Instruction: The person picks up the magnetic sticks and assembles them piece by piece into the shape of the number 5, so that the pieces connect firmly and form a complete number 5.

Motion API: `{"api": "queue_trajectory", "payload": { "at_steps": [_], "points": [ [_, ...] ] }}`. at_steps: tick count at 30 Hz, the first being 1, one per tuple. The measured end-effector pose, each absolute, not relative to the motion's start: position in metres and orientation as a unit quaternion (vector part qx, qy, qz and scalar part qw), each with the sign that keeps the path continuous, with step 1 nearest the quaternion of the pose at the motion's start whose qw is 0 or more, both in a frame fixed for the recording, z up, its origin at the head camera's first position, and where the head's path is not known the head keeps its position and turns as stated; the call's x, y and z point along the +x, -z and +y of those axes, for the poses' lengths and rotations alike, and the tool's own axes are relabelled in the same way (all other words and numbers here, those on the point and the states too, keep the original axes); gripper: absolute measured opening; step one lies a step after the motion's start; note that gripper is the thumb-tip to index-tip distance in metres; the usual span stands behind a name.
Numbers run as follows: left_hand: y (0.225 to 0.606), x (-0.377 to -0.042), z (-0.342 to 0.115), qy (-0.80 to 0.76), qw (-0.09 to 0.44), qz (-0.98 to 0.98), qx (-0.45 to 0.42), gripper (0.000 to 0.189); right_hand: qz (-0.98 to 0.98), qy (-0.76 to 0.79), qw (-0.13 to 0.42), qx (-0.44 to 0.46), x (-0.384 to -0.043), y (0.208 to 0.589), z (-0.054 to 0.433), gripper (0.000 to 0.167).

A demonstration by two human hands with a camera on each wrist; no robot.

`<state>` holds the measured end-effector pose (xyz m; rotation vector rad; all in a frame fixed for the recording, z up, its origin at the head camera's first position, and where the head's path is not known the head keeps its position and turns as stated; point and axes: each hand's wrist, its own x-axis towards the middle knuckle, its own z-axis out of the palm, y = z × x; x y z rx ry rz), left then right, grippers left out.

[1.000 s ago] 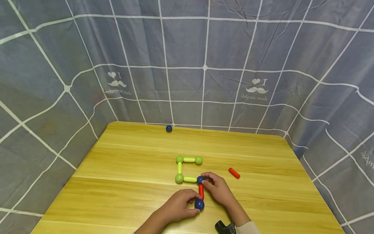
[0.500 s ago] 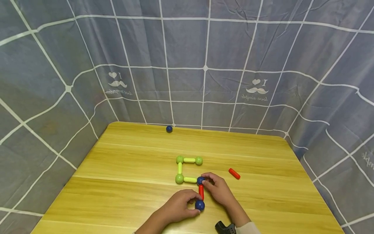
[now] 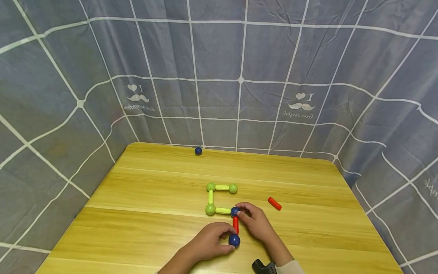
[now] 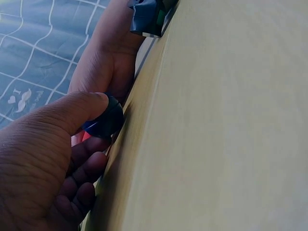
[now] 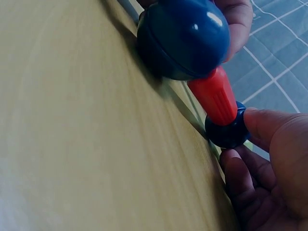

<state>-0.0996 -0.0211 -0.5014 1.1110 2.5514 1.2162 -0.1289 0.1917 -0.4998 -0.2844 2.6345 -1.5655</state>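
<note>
Low in the head view, my left hand (image 3: pixel 213 240) pinches a glossy blue ball (image 3: pixel 234 240) between thumb and fingers. A short red rod (image 3: pixel 235 225) runs from that ball to a second blue ball (image 3: pixel 235 211), which my right hand (image 3: pixel 254 221) grips at its right side. From the second ball a light-green rod (image 3: pixel 223 211) leads left into a C-shaped chain of green balls (image 3: pixel 210 209) and rods lying on the table. In the right wrist view the red rod (image 5: pixel 215 96) meets both blue balls. The left wrist view shows my thumb on the near blue ball (image 4: pixel 107 119).
A loose red rod (image 3: pixel 274 203) lies to the right of my right hand. Another blue ball (image 3: pixel 198 151) sits at the far edge of the wooden table (image 3: pixel 137 213). A grey curtain (image 3: pixel 219 95) with white grid lines surrounds the table's back and sides.
</note>
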Motion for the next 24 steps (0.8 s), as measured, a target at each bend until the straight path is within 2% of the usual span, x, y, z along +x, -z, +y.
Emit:
{"api": "queue_trajectory", "payload": {
  "at_steps": [2, 11, 24],
  "points": [
    [0.502, -0.099, -0.021, -0.400, 0.047, 0.838, 0.368, 0.025, 0.855, 0.509, 0.033, -0.090, -0.133, 0.511, 0.195, 0.022],
    [0.502, -0.100, -0.021, -0.400, 0.040, 0.837, 0.371, 0.022, 0.861, 0.501, 0.035, -0.081, -0.128, 0.498, 0.189, 0.021],
    [0.502, -0.101, -0.021, -0.413, 0.046, 0.832, 0.367, 0.017, 0.859, 0.503, 0.034, -0.091, -0.135, 0.512, 0.196, 0.021]
  ]
}}
